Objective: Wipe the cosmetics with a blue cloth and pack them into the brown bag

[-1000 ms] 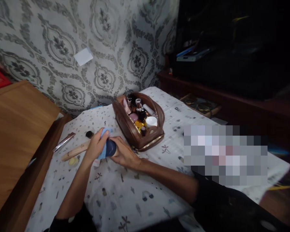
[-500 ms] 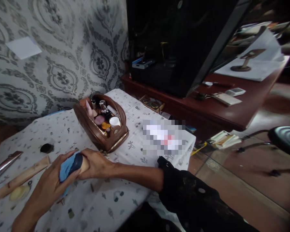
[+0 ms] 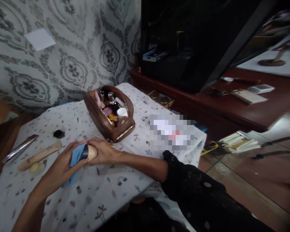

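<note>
My left hand [image 3: 56, 169] is closed around a light blue cloth [image 3: 74, 158], which presses against the dark blue end of a small beige cosmetic container [image 3: 92, 152]. The fingers of my right hand [image 3: 105, 151] grip the container's beige end, so both hands meet over the table. Part of the cloth hangs below my left palm. Just beyond my hands stands an open brown makeup bag [image 3: 95, 119] with several cosmetics inside, among them a white-lidded jar [image 3: 122, 112]. To the left lie a beige tube [image 3: 40, 156], a small yellowish round jar [image 3: 36, 168] and a dark round item [image 3: 59, 133].
A shiny slim tube or packet [image 3: 20, 148] lies near the left edge of the patterned tablecloth [image 3: 125, 199]. Something blurred out [image 3: 171, 132] rests on the right side. Beyond stands a dark red cabinet [image 3: 241, 114] bearing a large black screen [image 3: 174, 71].
The view has shifted, so everything sits further right and mostly a little higher in the picture. Both hands keep their hold on the cloth and container.
</note>
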Motion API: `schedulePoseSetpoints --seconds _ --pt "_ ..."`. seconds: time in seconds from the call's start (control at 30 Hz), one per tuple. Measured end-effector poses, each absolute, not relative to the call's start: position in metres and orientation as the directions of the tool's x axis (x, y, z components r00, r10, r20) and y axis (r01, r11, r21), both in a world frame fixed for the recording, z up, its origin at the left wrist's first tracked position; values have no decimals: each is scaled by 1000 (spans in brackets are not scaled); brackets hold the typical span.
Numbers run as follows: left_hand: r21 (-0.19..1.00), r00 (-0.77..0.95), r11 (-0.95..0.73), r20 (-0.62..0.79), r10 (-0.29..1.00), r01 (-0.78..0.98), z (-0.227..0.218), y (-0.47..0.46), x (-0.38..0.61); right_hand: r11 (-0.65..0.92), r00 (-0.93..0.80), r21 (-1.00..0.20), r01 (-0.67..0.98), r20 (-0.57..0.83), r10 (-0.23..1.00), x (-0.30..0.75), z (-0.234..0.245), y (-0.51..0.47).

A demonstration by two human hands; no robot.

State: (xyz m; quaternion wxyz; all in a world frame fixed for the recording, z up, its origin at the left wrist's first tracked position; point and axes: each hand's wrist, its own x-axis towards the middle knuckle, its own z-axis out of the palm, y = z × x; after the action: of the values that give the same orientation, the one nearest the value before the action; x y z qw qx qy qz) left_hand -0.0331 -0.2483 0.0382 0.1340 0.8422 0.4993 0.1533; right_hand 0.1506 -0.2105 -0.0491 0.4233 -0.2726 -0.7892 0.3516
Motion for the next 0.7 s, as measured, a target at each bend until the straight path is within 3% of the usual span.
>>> schedulePoseSetpoints --seconds 0.13,0.3,0.53,0.7 --pt "424 377 -411 165 911 807 41 -255 -20 647 -433 -754 110 550 715 151 -51 -212" --pt "479 175 -217 133 976 850 32 -259 -11 721 -415 -689 79 634 652 155 -52 -210" --pt "592 396 -399 143 907 700 29 -257 -28 712 -411 -696 90 626 663 156 -54 -207" --pt "609 300 -305 113 947 732 33 -250 -26 740 -408 -664 109 649 642 159 -52 -207"
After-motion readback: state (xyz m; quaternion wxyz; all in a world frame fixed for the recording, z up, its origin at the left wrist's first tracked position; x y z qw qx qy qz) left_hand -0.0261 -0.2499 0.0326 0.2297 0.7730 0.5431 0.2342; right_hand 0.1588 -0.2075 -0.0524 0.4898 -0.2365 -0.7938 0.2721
